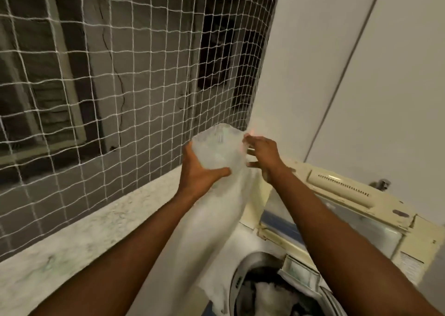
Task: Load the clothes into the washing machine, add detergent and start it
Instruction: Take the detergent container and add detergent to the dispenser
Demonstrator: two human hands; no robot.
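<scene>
My left hand grips a translucent plastic bag from the left side and holds it up in front of the netting. My right hand touches the bag's right rim with its fingertips; blur hides the exact grip. A white cloth hangs below the bag and drapes over the washing machine's edge. The top-loading washing machine is at the lower right with its lid raised. Its drum holds white and dark clothes.
A speckled stone ledge runs along the left. Above it, white rope netting covers an opening onto a grey outer wall. A white wall stands behind the machine, with a tap near its back edge.
</scene>
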